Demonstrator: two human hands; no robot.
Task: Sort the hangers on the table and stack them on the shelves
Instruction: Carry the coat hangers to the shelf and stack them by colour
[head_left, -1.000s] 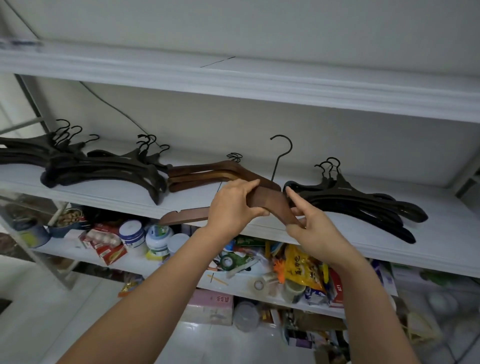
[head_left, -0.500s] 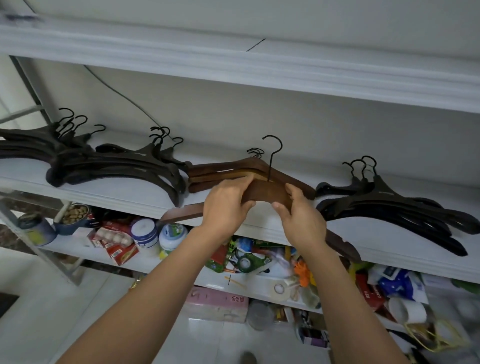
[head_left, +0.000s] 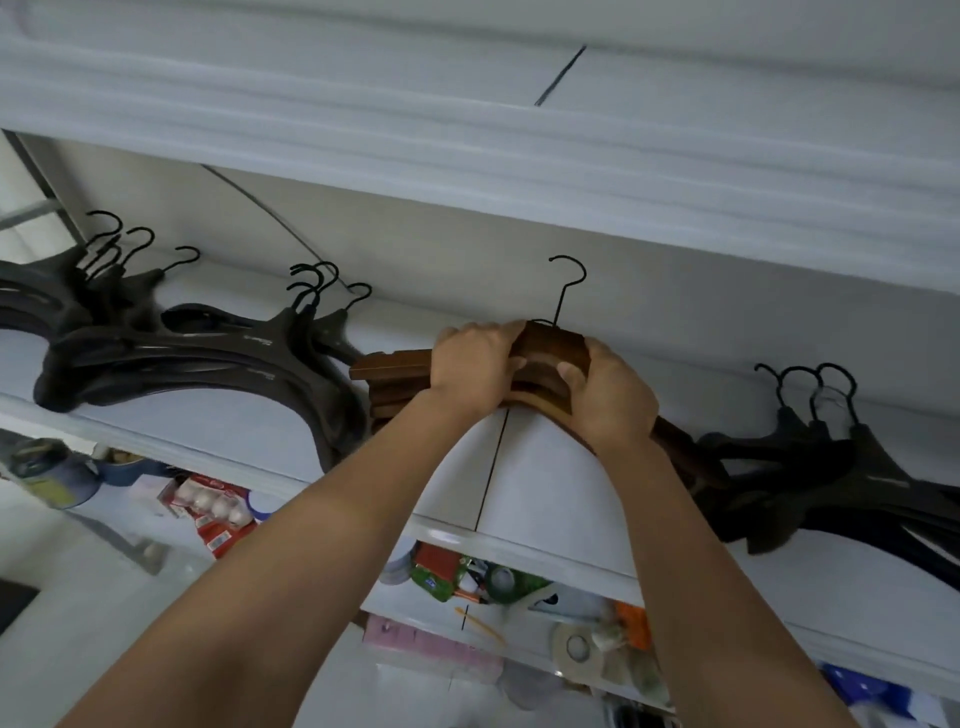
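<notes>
A brown wooden hanger (head_left: 556, 343) with a black hook lies on top of a stack of brown wooden hangers (head_left: 389, 371) on the white shelf (head_left: 545, 488). My left hand (head_left: 475, 364) grips its left side near the neck. My right hand (head_left: 608, 400) grips its right side, thumb on the front edge. Both hands cover much of the stack. Black plastic hangers (head_left: 197, 358) lie piled to the left on the same shelf. Another black pile (head_left: 831, 467) lies to the right, touching the brown stack's right arm.
A shelf board (head_left: 467, 130) runs close overhead. The lower shelf (head_left: 415, 608) is crowded with an egg carton (head_left: 213, 506), tape rolls (head_left: 576, 644), packets and tins. A thin cable (head_left: 270, 218) runs along the back wall.
Both hands carried the brown hanger from the shelf's front edge back onto the brown stack. The view moved closer and up.
</notes>
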